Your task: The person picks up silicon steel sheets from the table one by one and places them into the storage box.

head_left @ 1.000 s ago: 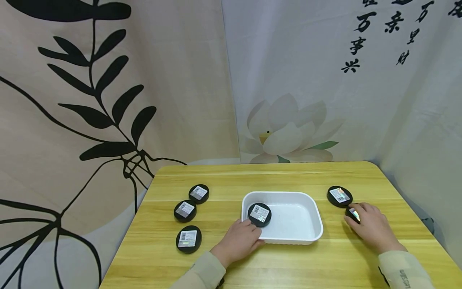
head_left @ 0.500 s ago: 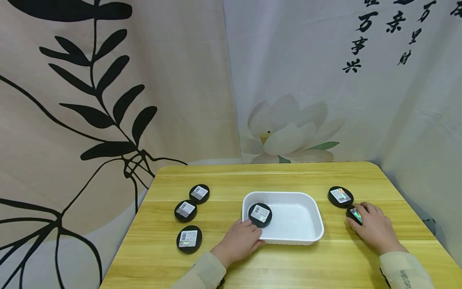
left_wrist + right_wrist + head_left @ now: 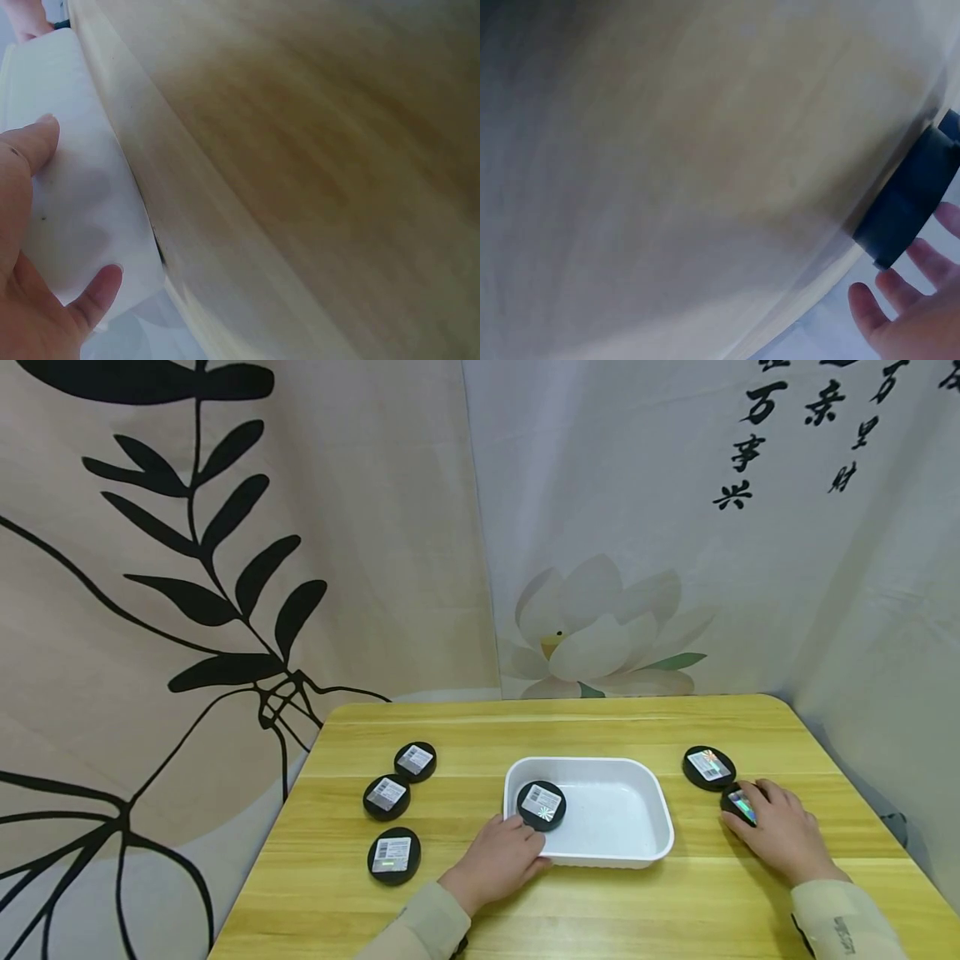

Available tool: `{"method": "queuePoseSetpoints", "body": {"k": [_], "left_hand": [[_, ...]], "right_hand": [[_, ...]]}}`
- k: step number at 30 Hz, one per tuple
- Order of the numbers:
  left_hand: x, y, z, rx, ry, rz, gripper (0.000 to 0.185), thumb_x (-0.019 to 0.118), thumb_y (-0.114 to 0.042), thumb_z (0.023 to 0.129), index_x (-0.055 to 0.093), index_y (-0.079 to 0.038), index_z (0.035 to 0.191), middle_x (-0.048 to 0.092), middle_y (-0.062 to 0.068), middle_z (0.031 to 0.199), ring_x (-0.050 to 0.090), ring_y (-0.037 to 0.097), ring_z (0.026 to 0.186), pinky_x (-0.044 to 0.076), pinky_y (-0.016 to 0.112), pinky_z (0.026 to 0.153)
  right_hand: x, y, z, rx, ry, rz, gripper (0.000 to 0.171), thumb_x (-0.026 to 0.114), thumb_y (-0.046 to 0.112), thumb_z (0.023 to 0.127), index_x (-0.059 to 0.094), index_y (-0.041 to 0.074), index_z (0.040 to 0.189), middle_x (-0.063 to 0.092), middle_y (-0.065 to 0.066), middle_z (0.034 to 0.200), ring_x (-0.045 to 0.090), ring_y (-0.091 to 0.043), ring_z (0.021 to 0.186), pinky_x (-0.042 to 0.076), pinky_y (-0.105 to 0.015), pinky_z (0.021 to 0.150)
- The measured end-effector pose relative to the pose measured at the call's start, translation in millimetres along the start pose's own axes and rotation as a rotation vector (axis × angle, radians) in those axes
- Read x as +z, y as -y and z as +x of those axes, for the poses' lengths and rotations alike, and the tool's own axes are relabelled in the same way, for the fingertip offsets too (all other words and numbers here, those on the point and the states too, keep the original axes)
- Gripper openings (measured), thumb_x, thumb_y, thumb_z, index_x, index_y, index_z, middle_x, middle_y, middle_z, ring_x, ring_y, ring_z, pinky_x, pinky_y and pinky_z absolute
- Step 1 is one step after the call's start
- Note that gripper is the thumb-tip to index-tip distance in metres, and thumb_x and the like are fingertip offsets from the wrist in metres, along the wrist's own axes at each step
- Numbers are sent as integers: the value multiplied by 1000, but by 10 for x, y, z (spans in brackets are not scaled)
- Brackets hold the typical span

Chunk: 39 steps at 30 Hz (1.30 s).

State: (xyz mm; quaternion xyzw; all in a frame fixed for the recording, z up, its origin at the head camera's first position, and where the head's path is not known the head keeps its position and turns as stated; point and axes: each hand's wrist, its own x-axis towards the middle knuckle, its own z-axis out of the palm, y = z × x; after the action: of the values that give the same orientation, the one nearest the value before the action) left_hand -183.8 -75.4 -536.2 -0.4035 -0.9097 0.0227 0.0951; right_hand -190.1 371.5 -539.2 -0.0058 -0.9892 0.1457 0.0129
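Note:
A white rectangular plastic tray stands in the middle of the wooden table. My left hand holds its near left corner; in the left wrist view, fingers lie against the tray's outer wall. Inside the tray, at its left end, a black round container lies with a barcode label facing up. On the right, my right hand grips another black round container, partly covered by the hand. The right wrist view has fingertips along the side of this container.
Just beyond the gripped container lies another black one, very close to it. Left of the tray are three more: a far one, a middle one and a near one. Behind the wooden table hangs a printed curtain.
Over the last second my right hand and the container in its grip stay almost in place, with a very slight shift. The left hand and tray hold still.

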Motion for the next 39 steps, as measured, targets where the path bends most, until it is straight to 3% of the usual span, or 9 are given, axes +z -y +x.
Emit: {"method": "queuePoseSetpoints", "body": {"k": [20, 33, 39], "left_hand": [[-9, 5, -4, 10, -17, 3, 31, 52, -52, 102, 59, -25, 88, 69, -12, 92, 52, 10, 84, 40, 28, 75], [-13, 9, -15, 8, -11, 1, 32, 51, -53, 102, 57, -26, 86, 67, -13, 89, 50, 10, 82, 39, 27, 75], [-20, 6, -8, 4, -6, -1, 32, 51, -52, 102, 58, -26, 87, 67, -13, 90, 51, 10, 83, 40, 27, 76]], "right_hand": [[-9, -29, 87, 5, 66, 25, 89, 51, 64, 97, 35, -8, 149, 30, -44, 143, 31, -68, 122, 31, -80, 89], [-59, -69, 200, -6, 106, -7, 91, 62, 58, 93, 37, -12, 145, 36, -46, 137, 40, -68, 116, 37, -78, 83], [-52, -67, 208, 18, 119, 16, 95, 64, 57, 91, 32, -15, 146, 33, -48, 136, 38, -69, 117, 36, -78, 87]]}}
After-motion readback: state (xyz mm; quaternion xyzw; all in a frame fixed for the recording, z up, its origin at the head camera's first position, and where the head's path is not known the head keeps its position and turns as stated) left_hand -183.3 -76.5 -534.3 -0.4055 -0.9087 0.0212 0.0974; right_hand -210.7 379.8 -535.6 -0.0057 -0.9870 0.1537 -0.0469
